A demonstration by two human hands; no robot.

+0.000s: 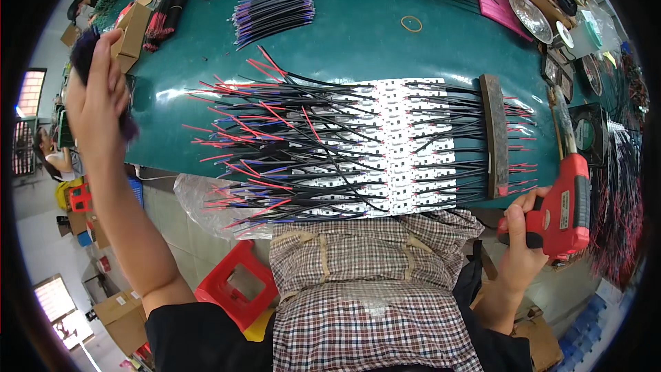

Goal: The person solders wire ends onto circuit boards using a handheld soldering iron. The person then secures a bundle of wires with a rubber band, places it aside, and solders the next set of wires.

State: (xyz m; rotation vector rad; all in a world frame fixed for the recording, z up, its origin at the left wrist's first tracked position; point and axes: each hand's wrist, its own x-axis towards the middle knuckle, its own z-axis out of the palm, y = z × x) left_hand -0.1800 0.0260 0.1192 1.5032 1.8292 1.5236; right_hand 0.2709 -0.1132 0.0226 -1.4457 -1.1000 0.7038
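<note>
My left hand (100,107) is raised at the left edge of the table, its fingers closed around a dark bundle of wires (85,56) with purplish ends. Near the right front edge, my right hand (521,242) grips a red and black soldering gun (568,210), its metal tip pointing away from me. Between my hands lie rows of white circuit boards (396,145), side by side. Black, red and blue wires (275,145) fan out to their left; more wires run right, under a dark wooden bar (493,134).
A stack of short black and blue wires (273,14) and a rubber band (412,24) lie on the green table (358,34). Metal dishes (530,17) and a black spool (589,136) are at the right. Below stands a red stool (237,282); other people are far left.
</note>
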